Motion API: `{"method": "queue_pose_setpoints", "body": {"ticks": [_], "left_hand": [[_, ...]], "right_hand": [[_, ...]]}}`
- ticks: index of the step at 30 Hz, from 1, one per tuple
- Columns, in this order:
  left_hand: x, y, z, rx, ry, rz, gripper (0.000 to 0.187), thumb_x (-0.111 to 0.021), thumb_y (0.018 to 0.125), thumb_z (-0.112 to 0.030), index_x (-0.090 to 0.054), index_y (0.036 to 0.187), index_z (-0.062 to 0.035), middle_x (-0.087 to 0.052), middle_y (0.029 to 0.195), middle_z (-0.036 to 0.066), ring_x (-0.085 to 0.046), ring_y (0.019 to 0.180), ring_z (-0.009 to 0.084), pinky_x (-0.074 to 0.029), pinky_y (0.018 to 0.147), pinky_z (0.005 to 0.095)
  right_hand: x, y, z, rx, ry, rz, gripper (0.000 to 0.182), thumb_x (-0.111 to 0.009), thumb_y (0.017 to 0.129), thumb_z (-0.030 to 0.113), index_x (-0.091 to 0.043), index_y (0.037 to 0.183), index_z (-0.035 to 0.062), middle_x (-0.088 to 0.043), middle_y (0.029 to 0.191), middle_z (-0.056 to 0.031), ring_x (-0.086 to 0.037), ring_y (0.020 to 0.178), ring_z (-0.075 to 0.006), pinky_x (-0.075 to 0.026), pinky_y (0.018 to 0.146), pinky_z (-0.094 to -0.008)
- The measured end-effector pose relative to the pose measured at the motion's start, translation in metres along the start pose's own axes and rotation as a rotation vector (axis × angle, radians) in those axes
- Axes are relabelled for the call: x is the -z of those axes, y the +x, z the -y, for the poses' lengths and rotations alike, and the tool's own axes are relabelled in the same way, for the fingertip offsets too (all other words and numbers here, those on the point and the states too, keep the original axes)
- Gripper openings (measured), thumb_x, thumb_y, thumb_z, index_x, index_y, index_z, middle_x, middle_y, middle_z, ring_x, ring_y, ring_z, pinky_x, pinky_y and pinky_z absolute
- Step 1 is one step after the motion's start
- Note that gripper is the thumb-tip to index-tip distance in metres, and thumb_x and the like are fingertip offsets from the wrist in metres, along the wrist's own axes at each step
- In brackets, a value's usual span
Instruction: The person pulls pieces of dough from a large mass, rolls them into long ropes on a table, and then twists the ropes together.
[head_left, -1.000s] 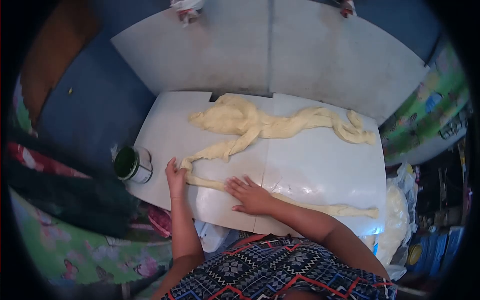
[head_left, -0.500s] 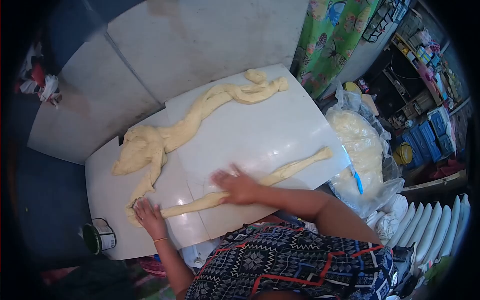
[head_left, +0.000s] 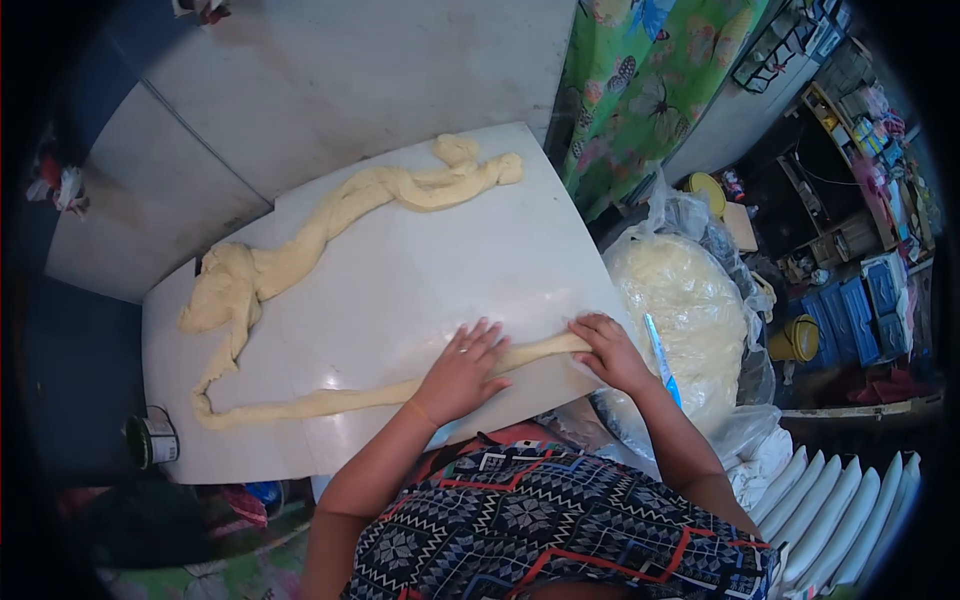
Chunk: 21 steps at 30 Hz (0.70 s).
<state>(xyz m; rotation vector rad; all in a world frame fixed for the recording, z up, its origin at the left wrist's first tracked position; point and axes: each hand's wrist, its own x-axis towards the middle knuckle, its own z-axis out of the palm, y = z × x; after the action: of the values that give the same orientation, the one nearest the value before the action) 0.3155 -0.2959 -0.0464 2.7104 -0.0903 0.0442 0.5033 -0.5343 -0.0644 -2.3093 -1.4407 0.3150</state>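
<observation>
On the white table [head_left: 400,300], a long thin rope of dough [head_left: 340,402] runs along the near side. My left hand [head_left: 465,375] lies on the rope right of its middle, fingers stretched and apart. At the rope's right end, my right hand [head_left: 612,355] has its fingers curled over the tip; its palm side is hidden. Leftward, the rope bends back up into a thick twisted mass of dough [head_left: 290,262] along the far side.
Right of the table sits a big plastic-wrapped mass of dough [head_left: 675,290], with a blue-handled knife [head_left: 662,365] on top. A dark green can [head_left: 150,442] stands by the left corner. Beyond are a butterfly-print curtain [head_left: 630,100], a yellow bucket [head_left: 795,340] and stacked white trays [head_left: 830,510].
My left hand has moved from the rope's left end to right of its middle. My right hand has gone from the rope's middle to its right tip. The camera view has shifted.
</observation>
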Motion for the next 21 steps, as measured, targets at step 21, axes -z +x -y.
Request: {"method": "queue_pose_setpoints", "body": {"ticks": [21], "left_hand": [[-0.083,0.151,-0.111,0.032,0.083,0.112,0.093,-0.044,0.086,-0.067,-0.03,0.145,0.0025,-0.023,0.154,0.023,-0.013,0.146,0.034,-0.008,0.116,0.0551]], "right_hand": [[0.057,0.001,-0.09,-0.012,0.557,-0.158,0.05,-0.06,0.089,0.015,-0.048,0.136,0.0017,-0.044,0.143,-0.0199,-0.039,0.135,-0.0325,-0.028,0.112,-0.0402]]}}
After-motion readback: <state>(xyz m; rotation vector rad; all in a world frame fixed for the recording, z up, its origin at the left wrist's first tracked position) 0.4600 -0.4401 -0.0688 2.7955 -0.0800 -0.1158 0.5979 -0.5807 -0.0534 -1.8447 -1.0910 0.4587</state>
